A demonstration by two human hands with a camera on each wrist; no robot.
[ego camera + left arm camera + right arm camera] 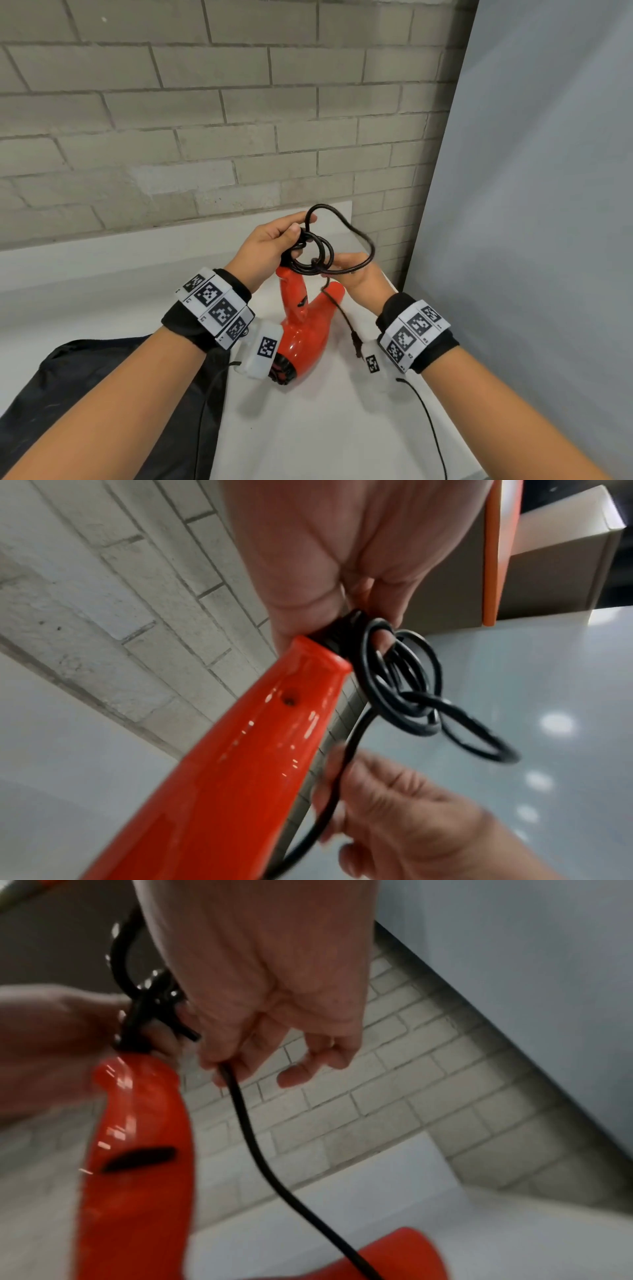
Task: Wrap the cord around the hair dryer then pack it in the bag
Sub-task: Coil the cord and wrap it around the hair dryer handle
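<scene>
Above the white desk (325, 428), the left hand (263, 250) grips the handle end of the glossy red plastic hair dryer (301, 329) and its black coiled cord (318, 255), the right hand (359, 277) pinches the cord's loose run, the black fabric bag (102, 383) lies at left, and no brand or writing is legible.

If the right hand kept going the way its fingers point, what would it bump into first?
Most likely the coiled black cord that the left hand holds; the right hand points up-left at those loops, nearly touching. Depth is uncertain.

left hand (265, 247) gripping coiled cord (313, 253), right hand (359, 279) pinching it, hair dryer (301, 325) hanging
</scene>
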